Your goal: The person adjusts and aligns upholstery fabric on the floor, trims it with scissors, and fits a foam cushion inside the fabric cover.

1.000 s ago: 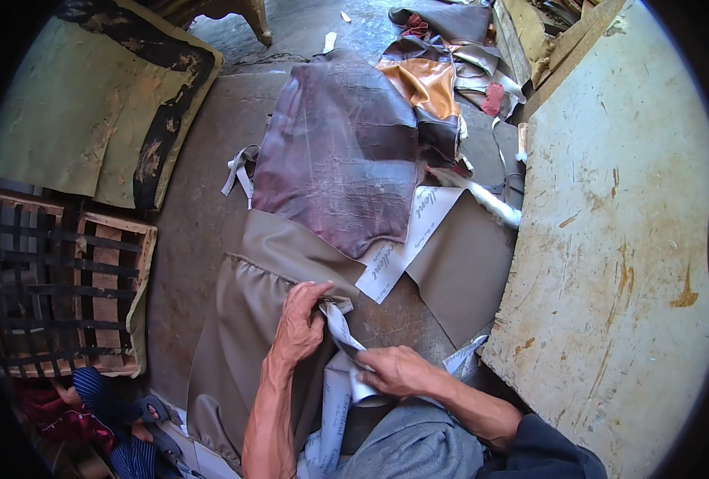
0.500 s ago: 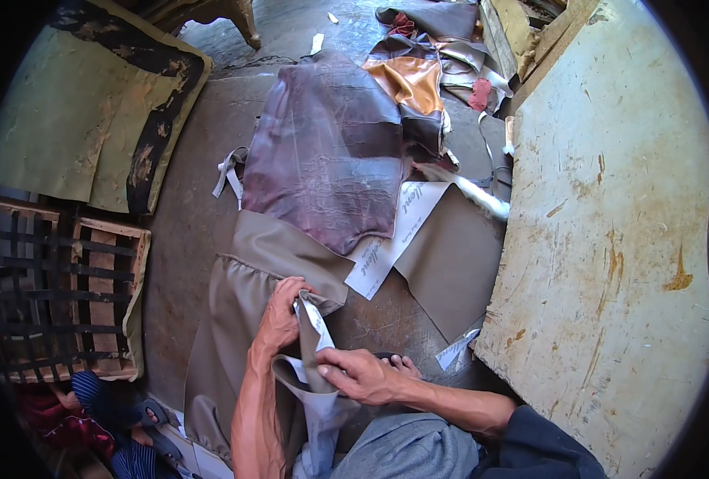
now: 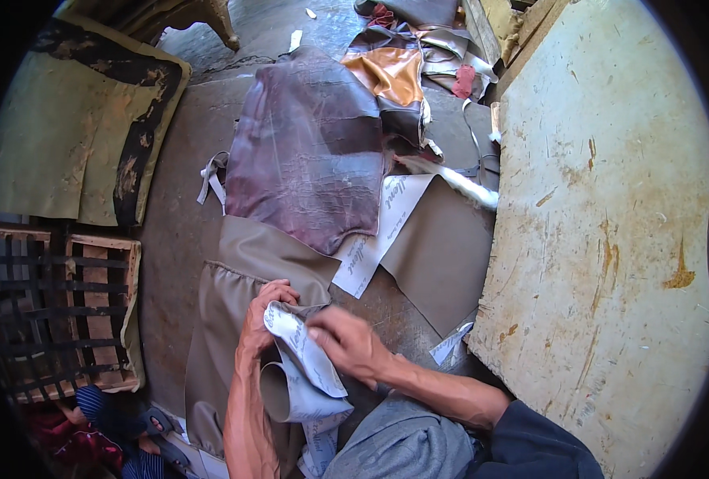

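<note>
My left hand [image 3: 265, 315] grips the gathered upper edge of a taupe vinyl piece [image 3: 211, 343], fingers bent over it beside its folded, printed white backing [image 3: 291, 327]. My right hand [image 3: 346, 347], slightly blurred, has curled fingers on the right edge of that folded flap, thumb toward the backing. A loose loop of the same material [image 3: 291, 399] hangs below, between my forearms. A worn maroon leather piece [image 3: 303, 152] lies flat beyond my hands, beside another taupe piece [image 3: 438, 255] with a white printed strip.
A pale board [image 3: 594, 223] stands at the right. At left are a worn foam pad [image 3: 43, 144] and a webbed wooden frame [image 3: 95, 303]. Leather scraps [image 3: 382, 68] lie at the back. Another person's sandaled foot [image 3: 156, 425] and striped clothing [image 3: 89, 403] show at lower left.
My hands have folded the strip over, exposing more white backing. My left hand has shifted left; my right hand has risen toward the flap's top. The whole view has shifted slightly.
</note>
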`<state>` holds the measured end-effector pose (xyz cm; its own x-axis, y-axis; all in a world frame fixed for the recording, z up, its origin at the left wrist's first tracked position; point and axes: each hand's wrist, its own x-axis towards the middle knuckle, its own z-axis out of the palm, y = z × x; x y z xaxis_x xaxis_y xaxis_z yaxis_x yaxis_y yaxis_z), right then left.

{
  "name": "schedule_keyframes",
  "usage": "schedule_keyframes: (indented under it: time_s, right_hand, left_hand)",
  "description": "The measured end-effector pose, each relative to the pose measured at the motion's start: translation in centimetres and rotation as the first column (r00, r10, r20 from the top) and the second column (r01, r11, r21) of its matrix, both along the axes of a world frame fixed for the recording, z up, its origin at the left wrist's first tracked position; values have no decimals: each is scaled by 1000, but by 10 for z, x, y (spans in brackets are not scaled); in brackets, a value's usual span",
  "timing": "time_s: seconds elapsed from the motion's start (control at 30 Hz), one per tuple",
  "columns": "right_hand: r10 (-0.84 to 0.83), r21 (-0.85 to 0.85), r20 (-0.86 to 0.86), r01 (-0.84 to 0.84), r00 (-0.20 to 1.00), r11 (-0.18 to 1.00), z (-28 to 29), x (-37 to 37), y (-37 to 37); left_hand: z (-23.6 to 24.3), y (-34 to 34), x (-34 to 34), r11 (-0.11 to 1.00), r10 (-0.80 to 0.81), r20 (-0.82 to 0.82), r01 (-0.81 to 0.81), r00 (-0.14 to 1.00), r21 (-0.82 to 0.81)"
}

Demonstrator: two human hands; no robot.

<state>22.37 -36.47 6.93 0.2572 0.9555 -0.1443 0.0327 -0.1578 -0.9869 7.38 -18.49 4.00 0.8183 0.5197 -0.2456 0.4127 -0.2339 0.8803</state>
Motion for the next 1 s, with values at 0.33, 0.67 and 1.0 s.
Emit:
schedule_keyframes:
  time_s: [0.33, 0.67, 1.0]
  right_hand:
    - [99, -119, 285, -67, 953, 991, -69, 16, 4]
    - [80, -91, 225, -61, 971, 994, -77, 19, -5]
    - [277, 291, 147, -310, 949, 905, -5, -52, -11]
  left_hand:
    - [8, -16, 9, 992, 113, -82, -108, 990, 67]
    - [16, -27, 22, 966, 83, -167, -38, 982, 256]
    - [-10, 7, -18, 923, 203, 59, -171, 977, -344]
